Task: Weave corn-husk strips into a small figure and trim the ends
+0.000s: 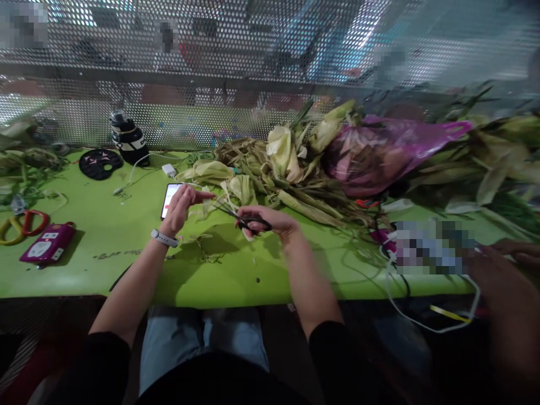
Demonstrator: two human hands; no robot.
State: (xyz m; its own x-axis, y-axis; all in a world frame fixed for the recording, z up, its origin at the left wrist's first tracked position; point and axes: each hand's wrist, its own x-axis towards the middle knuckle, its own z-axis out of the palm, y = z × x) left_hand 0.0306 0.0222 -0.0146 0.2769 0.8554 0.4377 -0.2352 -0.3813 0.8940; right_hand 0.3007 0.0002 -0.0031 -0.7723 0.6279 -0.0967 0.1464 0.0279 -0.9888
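My right hand point(270, 224) is closed round the black handles of a pair of scissors point(240, 216), whose blades point left toward my left hand. My left hand point(182, 206) is raised over the green table point(105, 264), fingers together, pinching a pale strip of corn husk point(206, 203). A white band is on my left wrist. A phone point(167, 198) with a lit screen lies just behind my left hand.
A heap of corn husks point(274, 169) and a purple plastic bag point(379, 152) fill the back right. A black bottle point(129, 138), black disc point(100, 163), magenta device point(47, 243) and red-yellow scissors point(21, 225) lie left. Another person's hand point(518, 253) is at right.
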